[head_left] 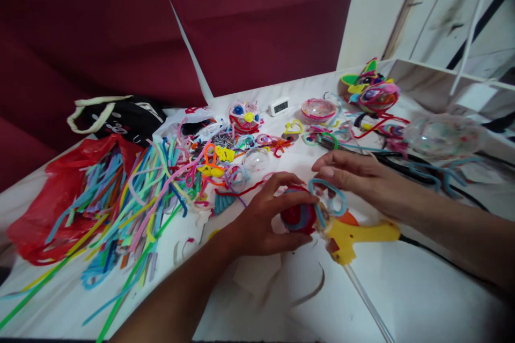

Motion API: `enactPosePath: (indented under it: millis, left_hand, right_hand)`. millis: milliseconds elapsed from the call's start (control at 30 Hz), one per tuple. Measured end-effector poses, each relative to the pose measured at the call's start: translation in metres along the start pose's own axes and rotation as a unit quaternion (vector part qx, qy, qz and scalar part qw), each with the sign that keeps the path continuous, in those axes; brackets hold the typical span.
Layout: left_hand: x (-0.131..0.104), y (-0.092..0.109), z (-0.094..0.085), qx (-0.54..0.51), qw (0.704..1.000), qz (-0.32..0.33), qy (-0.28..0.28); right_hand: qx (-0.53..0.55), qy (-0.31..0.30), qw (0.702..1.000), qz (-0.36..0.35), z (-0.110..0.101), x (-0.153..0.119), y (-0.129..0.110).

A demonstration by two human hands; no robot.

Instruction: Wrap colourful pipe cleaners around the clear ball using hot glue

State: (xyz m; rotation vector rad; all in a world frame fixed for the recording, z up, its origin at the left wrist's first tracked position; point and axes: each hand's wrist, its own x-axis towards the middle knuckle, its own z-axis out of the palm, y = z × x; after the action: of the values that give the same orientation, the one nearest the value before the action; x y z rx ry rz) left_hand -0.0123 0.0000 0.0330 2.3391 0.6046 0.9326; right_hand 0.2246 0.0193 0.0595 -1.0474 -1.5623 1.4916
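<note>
My left hand (267,217) is curled around a ball (298,211) wrapped in red and blue pipe cleaner. A light blue pipe cleaner (341,201), bent into a loop, stands up at the ball's right side. At the top of that loop are the fingertips of my right hand (350,171), pinched together; their exact contact with it is partly hidden. Just below lies a yellow hot glue gun (354,236), its nozzle close to the ball. A clear glue stick (368,300) sticks out of its back toward me.
Many loose pipe cleaners (140,198) spill from a red plastic bag (52,203) on the left. A decorated ball (244,117), a small digital clock (278,106) and a clear half-shell (318,111) stand behind. At right are a colourful figure (374,94) and black cables (402,163).
</note>
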Motion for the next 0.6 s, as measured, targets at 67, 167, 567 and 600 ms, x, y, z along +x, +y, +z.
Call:
enactPosePath:
  millis: [67, 167, 567, 600]
  left_hand:
    - [0.0, -0.001, 0.0, -0.006, 1.0, -0.006, 0.013]
    - [0.0, -0.003, 0.0, -0.005, 0.999, -0.012, 0.034]
    - [0.0, -0.009, 0.004, -0.016, 0.992, -0.064, 0.105]
    - [0.0, -0.009, 0.004, -0.02, 0.991, -0.072, 0.109]
  right_hand:
    - [-0.129, 0.034, 0.987, -0.086, -0.01, -0.001, -0.006]
    - [-0.28, 0.014, 0.951, -0.128, -0.021, -0.014, -0.017]
    - [-0.676, -0.061, 0.677, -0.285, -0.019, -0.072, 0.052]
    - [-0.682, -0.059, 0.67, -0.287, -0.017, -0.071, 0.056]
